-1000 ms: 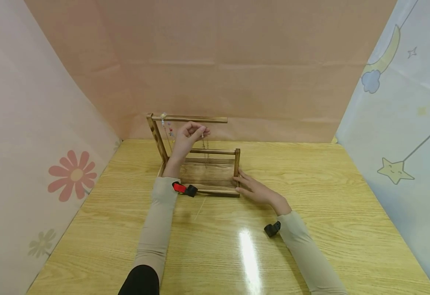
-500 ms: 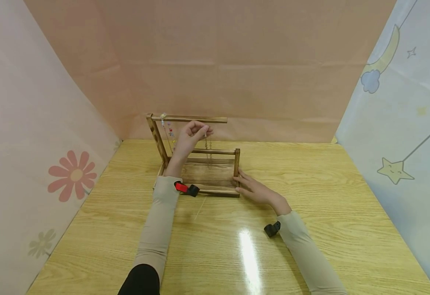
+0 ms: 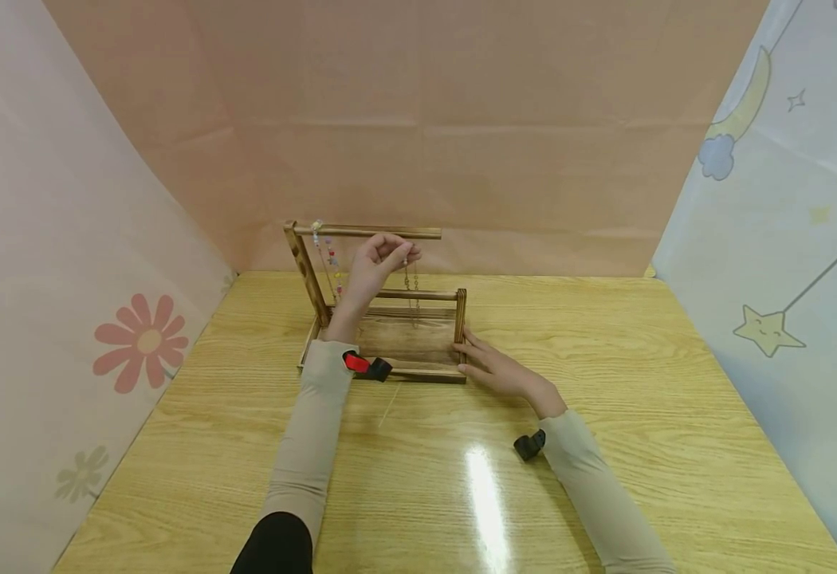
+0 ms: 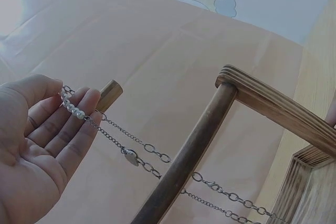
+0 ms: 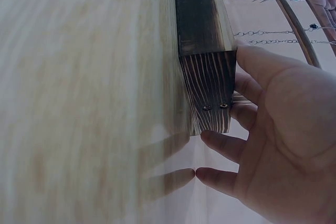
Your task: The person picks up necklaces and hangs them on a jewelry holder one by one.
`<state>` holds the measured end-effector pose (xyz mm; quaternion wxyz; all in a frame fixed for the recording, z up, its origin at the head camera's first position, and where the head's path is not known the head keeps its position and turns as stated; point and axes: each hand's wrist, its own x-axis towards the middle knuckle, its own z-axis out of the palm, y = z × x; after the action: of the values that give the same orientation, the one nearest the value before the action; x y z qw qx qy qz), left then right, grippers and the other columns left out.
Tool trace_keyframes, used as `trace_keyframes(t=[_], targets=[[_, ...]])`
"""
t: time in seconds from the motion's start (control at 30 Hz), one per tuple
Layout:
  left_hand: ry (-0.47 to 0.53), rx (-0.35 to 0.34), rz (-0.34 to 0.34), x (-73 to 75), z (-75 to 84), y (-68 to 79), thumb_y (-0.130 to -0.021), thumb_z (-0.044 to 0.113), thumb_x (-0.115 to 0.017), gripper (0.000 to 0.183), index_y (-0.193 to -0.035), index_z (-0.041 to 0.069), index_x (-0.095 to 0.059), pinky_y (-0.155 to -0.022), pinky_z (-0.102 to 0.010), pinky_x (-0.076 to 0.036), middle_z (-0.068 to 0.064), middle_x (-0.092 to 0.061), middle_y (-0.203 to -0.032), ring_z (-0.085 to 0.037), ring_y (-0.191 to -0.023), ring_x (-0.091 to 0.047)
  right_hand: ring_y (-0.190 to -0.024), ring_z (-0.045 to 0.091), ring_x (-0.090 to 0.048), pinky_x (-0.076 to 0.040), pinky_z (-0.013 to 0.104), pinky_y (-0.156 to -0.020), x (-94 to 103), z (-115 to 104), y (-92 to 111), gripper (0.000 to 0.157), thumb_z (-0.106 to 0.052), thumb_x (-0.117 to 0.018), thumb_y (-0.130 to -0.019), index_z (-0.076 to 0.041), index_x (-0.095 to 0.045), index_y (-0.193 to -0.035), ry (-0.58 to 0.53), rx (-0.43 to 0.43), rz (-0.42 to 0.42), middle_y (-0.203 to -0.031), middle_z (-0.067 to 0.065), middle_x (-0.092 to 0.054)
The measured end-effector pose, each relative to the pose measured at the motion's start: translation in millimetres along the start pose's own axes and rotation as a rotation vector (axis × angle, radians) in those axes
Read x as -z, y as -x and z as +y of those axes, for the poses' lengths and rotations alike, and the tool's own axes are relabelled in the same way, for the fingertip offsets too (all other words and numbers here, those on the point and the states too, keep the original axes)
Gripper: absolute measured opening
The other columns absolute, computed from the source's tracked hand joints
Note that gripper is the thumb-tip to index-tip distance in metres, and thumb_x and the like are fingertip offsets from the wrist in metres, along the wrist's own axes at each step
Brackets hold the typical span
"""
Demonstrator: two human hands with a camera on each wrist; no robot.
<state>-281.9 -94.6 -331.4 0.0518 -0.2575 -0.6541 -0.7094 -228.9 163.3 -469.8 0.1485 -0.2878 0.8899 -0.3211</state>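
My left hand (image 3: 371,271) pinches a silver chain necklace (image 4: 107,136) between thumb and fingertip, just under the upper bar of a wooden jewelry stand (image 3: 461,319). White pearls (image 4: 73,109) and a small heart-shaped charm (image 4: 130,157) show on it in the left wrist view. Its two strands hang down past the lower bar (image 4: 195,153). My right hand (image 3: 501,373) rests against the stand's right front corner, thumb and fingers spread along the end of its base (image 5: 210,87). In the head view, the pinching fingertips lie near the free end of the upper bar (image 3: 429,233).
Beaded necklaces (image 3: 334,267) hang at the left end of the upper bar. The stand has a shallow tray base (image 3: 404,339) on the wooden table (image 3: 569,343). A thin pale strand (image 3: 388,405) lies before it. Printed cloth walls (image 3: 418,119) enclose the table.
My left hand has shifted a little to the right along the upper bar, carrying the hanging necklace with it. The right hand stays at the stand's corner.
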Motion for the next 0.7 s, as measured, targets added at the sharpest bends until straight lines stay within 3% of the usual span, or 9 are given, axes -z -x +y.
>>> trace_keyframes(t=[0.33,0.53,0.7], targets=[[-0.001,0.016,-0.018,-5.0,4.8,-3.4,-0.093,0.007,-0.055,0.018,-0.104,-0.007,-0.056,-0.085,-0.034,-0.054,-0.026,-0.062,-0.105,-0.040,-0.101,-0.061,-0.142,0.035,-0.004,-0.017,0.058,-0.112,0.7,-0.4,0.3,0.057,-0.035,-0.041,-0.100,-0.010,-0.024,-0.147,0.007,0.001,0.000,-0.156,0.005,0.006],[0.000,0.010,-0.027,-9.2,7.3,-5.5,-0.093,0.006,-0.055,0.018,-0.103,-0.009,-0.056,-0.086,-0.034,-0.054,-0.025,-0.064,-0.104,-0.030,-0.096,-0.065,-0.142,0.034,-0.004,-0.017,0.058,-0.112,0.1,0.0,0.2,0.056,-0.036,-0.041,-0.100,-0.011,-0.024,-0.148,0.015,-0.003,0.002,-0.156,0.004,0.006],[0.000,0.003,-0.044,-10.9,8.6,-5.8,-0.093,0.005,-0.054,0.019,-0.104,-0.011,-0.055,-0.089,-0.037,-0.053,-0.026,-0.063,-0.104,-0.030,-0.097,-0.065,-0.142,0.035,-0.005,-0.017,0.057,-0.112,-0.5,0.9,-0.3,0.057,-0.036,-0.041,-0.100,-0.011,-0.024,-0.147,0.019,0.003,0.004,-0.156,0.005,0.006]])
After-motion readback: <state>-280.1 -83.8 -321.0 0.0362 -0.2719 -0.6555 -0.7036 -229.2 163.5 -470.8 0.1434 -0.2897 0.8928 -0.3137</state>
